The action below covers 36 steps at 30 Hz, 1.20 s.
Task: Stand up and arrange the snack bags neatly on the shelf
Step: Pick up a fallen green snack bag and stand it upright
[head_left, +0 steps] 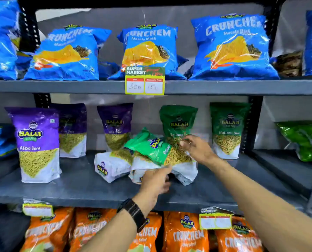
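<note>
On the middle grey shelf lies a heap of toppled snack bags. A green Ratlami Sev bag lies tilted on top of it, and a fallen purple-and-white bag rests to its left. My right hand touches the upper right side of the green bag, fingers spread. My left hand, with a black watch on the wrist, grips the white bottom of the heap. Purple Aloo Sev bags stand upright on the left, and green Ratlami Sev bags stand upright at the back right.
Blue Crunchem bags line the top shelf, with a yellow price tag hanging from its edge. Orange Crunchem bags fill the shelf below. Black perforated uprights frame the bay. More green bags lie in the bay to the right.
</note>
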{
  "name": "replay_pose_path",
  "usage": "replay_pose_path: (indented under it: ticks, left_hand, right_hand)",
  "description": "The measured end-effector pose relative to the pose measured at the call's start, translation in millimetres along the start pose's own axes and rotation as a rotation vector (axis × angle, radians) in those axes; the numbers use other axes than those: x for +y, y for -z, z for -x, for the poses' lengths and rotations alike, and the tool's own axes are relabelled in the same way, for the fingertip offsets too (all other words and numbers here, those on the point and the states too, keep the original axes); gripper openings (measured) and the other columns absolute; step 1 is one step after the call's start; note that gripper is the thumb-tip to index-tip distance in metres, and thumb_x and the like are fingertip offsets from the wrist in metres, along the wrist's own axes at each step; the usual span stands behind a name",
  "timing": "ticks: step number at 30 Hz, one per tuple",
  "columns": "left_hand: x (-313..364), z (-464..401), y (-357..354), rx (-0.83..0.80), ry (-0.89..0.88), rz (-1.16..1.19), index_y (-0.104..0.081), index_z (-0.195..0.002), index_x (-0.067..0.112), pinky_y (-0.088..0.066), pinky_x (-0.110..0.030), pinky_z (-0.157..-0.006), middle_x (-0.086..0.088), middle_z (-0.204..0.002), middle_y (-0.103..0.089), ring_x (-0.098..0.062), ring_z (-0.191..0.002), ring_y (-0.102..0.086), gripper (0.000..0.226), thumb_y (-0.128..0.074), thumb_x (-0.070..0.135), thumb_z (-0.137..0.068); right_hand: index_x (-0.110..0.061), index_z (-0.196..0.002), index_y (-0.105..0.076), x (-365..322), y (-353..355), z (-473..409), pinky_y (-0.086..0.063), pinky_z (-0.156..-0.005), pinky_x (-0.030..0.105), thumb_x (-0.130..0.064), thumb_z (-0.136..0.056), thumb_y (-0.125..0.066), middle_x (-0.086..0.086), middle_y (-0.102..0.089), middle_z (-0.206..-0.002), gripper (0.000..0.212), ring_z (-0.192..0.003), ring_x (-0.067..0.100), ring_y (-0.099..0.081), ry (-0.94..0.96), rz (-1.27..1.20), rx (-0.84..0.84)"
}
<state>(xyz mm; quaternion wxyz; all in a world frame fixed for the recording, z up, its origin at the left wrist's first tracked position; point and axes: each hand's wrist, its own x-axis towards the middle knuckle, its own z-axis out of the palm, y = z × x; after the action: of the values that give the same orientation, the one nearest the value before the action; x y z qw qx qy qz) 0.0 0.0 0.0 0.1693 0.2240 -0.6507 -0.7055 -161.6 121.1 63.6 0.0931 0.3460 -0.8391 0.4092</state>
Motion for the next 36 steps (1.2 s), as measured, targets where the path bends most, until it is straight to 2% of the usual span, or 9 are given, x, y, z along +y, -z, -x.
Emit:
replay_pose_path:
  ticks: [7, 10, 12, 14, 19, 21, 24, 28, 36]
  left_hand:
    - [-4, -23, -56, 0.197, 0.093, 0.164, -0.07, -0.116, 0.002, -0.054, -0.039, -0.064, -0.017, -0.096, -0.073, -0.036, -0.084, -0.069, 0.069, -0.084, 0.058, -0.078]
    - [-9, -36, -69, 0.312, 0.062, 0.14, -0.07, -0.12, -0.007, -0.058, -0.058, -0.094, -0.033, -0.127, -0.072, -0.051, -0.117, -0.07, 0.08, -0.084, 0.059, -0.077]
    - [-15, -40, -75, 0.322, 0.032, 0.102, -0.073, -0.112, -0.005, -0.059, -0.059, -0.096, -0.034, -0.127, -0.071, -0.051, -0.117, -0.07, 0.073, -0.084, 0.057, -0.077]
    - [-20, -37, -72, 0.332, 0.013, 0.165, -0.072, -0.087, 0.005, -0.06, -0.057, -0.087, -0.034, -0.119, -0.074, -0.052, -0.107, -0.073, 0.048, -0.088, 0.049, -0.078]
    - [-24, -16, -42, 0.218, -0.074, 0.226, -0.076, -0.08, 0.011, -0.046, -0.031, -0.066, 0.002, -0.08, -0.076, -0.02, -0.07, -0.063, 0.03, -0.087, 0.04, -0.079]
    - [-21, -1, -25, 0.182, -0.159, 0.186, -0.079, -0.086, 0.01, -0.044, -0.025, -0.056, 0.008, -0.077, -0.077, -0.012, -0.061, -0.063, 0.03, -0.083, 0.04, -0.082]
    - [-16, 19, 1, 0.117, -0.311, 0.155, -0.082, -0.096, 0.022, -0.056, -0.022, -0.072, 0.005, -0.096, -0.086, -0.006, -0.085, -0.078, 0.01, -0.076, 0.03, -0.093]
    - [-5, 45, 36, 0.013, -0.403, 0.086, -0.081, -0.098, 0.042, -0.056, -0.016, -0.077, 0.016, -0.1, -0.085, 0.0, -0.093, -0.077, 0.027, -0.069, 0.018, -0.098]
    - [-22, 81, 83, -0.122, -0.441, 0.071, -0.078, -0.122, 0.034, -0.058, -0.028, -0.094, 0.005, -0.121, -0.082, -0.013, -0.115, -0.075, 0.035, -0.064, 0.016, -0.095]
  right_hand:
    - [-0.011, -0.149, -0.056, 35, -9, -39, -0.041, -0.12, 0.047, -0.054, -0.102, -0.055, 0.014, -0.058, -0.154, 0.064, -0.141, 0.036, -0.055, -0.36, -0.103, -0.396]
    - [-0.019, -0.132, -0.066, 41, -15, -40, -0.056, -0.09, 0.042, -0.055, -0.101, -0.053, 0.007, -0.074, -0.114, 0.049, -0.103, 0.031, -0.067, -0.433, -0.13, -0.475]
    - [-0.025, -0.1, -0.069, 43, -14, -37, -0.049, -0.058, 0.027, -0.051, -0.101, -0.056, -0.003, -0.066, -0.071, 0.03, -0.065, 0.019, -0.059, -0.436, -0.15, -0.439]
    - [-0.026, -0.095, -0.069, 44, -10, -30, -0.046, -0.048, 0.022, -0.046, -0.102, -0.06, -0.006, -0.066, -0.07, 0.023, -0.056, 0.011, -0.06, -0.379, -0.201, -0.395]
    - [-0.009, -0.123, -0.069, 43, 0, 7, -0.053, -0.099, 0.026, -0.035, -0.095, -0.074, -0.001, -0.077, -0.112, 0.039, -0.11, 0.014, -0.07, -0.319, -0.433, -0.259]
    - [-0.011, -0.119, -0.069, 32, 5, 29, -0.055, -0.09, 0.016, -0.035, -0.09, -0.08, -0.001, -0.077, -0.112, 0.039, -0.104, 0.009, -0.072, -0.308, -0.494, -0.191]
    - [-0.017, -0.102, -0.071, 12, 3, 64, -0.049, -0.054, 0.003, -0.022, -0.089, -0.082, -0.016, -0.082, -0.077, 0.017, -0.065, -0.009, -0.074, -0.276, -0.636, -0.083]
    - [-0.017, -0.107, -0.076, -18, -12, 111, -0.062, -0.072, 0.028, -0.022, -0.085, -0.085, -0.003, -0.086, -0.09, 0.024, -0.083, 0.014, -0.082, -0.218, -0.647, 0.061]
    - [-0.033, -0.101, -0.074, -43, -43, 184, -0.06, -0.067, 0.02, -0.038, -0.076, -0.089, -0.012, -0.084, -0.094, 0.029, -0.083, 0.005, -0.08, -0.14, -0.59, 0.239]
